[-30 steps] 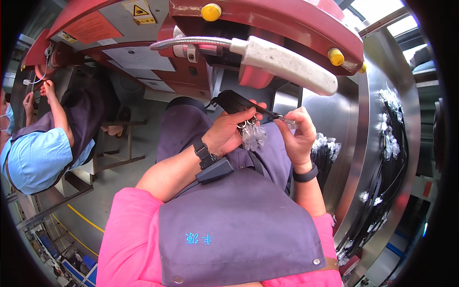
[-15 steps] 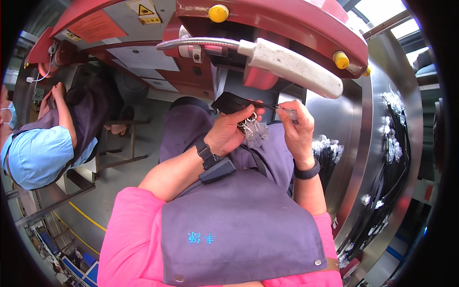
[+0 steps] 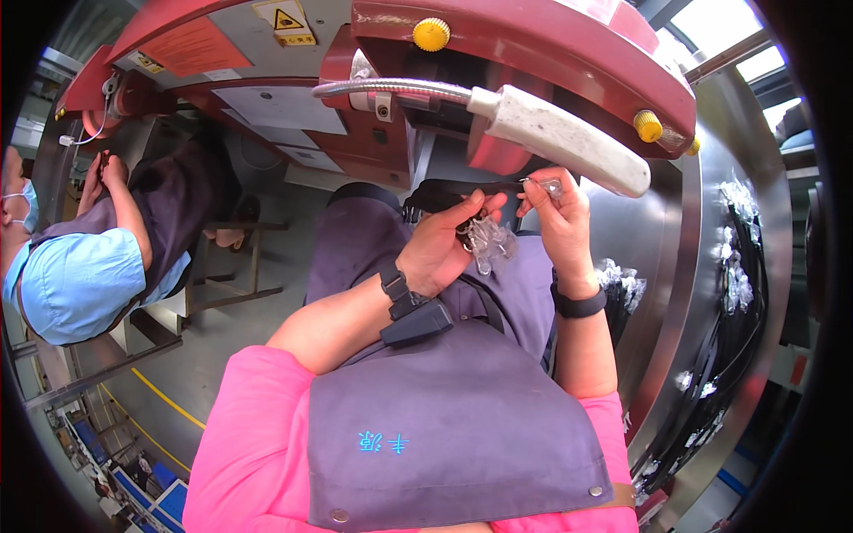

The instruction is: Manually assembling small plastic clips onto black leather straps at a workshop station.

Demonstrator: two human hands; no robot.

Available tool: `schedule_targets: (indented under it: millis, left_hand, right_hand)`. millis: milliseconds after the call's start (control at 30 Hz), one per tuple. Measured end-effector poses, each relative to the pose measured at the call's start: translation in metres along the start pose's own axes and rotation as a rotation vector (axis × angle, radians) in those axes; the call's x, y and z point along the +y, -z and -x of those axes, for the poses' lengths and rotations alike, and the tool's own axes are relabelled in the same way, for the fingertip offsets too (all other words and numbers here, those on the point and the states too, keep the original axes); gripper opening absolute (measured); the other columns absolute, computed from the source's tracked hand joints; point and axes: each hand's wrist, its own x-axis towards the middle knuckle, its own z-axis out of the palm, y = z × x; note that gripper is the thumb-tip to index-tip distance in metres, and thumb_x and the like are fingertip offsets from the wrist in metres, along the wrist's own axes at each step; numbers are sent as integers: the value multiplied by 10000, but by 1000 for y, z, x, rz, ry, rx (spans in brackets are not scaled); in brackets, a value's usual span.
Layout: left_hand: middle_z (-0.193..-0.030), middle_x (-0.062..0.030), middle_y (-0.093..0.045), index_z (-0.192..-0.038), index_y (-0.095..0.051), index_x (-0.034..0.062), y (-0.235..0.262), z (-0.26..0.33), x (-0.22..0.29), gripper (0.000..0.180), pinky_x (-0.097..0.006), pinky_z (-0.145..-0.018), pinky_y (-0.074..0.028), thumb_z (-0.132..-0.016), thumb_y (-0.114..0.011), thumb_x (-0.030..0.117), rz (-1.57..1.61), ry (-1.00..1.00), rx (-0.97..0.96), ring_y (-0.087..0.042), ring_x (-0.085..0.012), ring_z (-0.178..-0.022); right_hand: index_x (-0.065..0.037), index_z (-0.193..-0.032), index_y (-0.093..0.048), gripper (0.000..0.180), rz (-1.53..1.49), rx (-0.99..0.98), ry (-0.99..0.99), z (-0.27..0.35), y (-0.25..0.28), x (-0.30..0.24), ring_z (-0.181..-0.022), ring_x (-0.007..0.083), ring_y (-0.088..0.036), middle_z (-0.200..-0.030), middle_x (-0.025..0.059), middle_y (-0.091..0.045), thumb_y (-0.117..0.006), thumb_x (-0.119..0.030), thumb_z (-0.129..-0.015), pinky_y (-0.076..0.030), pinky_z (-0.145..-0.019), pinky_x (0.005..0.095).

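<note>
A bundle of black straps (image 3: 435, 194) lies across my left hand (image 3: 434, 247), which is closed around it above my lap. Below those fingers hang metal clasps and a cluster of clear plastic wrappings (image 3: 491, 246). One strap runs out to the right, to my right hand (image 3: 562, 218). There my thumb and fingers pinch its end, where a small metal fitting and a clear plastic wrapping (image 3: 551, 187) show. Part of the bundle is hidden behind my left fingers.
A red machine (image 3: 533, 53) with yellow knobs stands ahead; its pale lamp arm (image 3: 569, 138) hangs just above my hands. More black straps with plastic-wrapped ends (image 3: 733, 275) lie in a metal trough at right. A co-worker in blue (image 3: 80, 284) sits at left.
My right hand has risen a little, and the strap end with its plastic wrapping has turned upward in its fingers. My left hand keeps hold of the bundle. The whole view has shifted slightly.
</note>
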Motion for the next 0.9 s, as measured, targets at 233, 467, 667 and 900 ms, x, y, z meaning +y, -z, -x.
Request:
schedule_targets:
  millis: [233,467,667,900]
  left_hand:
    - [-1082,-125,-651,-1073,-587,30,4,-4,2,196,-321,-848,-504,-922,-602,154,55,27,-21,-616,-179,-916]
    - [-1088,-121,-649,-1088,-577,23,2,-4,4,212,-316,-844,-502,-927,-595,159,52,12,7,-612,-174,-917]
    - [-1090,-120,-649,-1083,-581,21,3,-5,5,206,-316,-848,-500,-930,-589,159,61,25,0,-608,-172,-924]
    - [-1055,-108,-647,-1068,-580,2,-7,-7,2,214,-319,-822,-507,-915,-611,147,82,26,-44,-614,-188,-894]
  right_hand:
    - [1,-1015,-547,113,-57,-52,-19,-8,1,0,-668,121,-587,-799,68,-620,-582,-42,-916,-479,-642,245]
    - [-3,-1025,-552,121,-107,-62,-40,-11,1,4,-677,127,-590,-805,67,-623,-582,-48,-917,-475,-656,248]
    - [1,-1039,-550,136,-115,-44,-38,-12,0,7,-688,126,-589,-796,61,-616,-581,-52,-918,-476,-664,248]
    - [1,-997,-564,118,-60,48,-1,-8,4,4,-694,125,-582,-822,57,-604,-605,-50,-899,-473,-672,250]
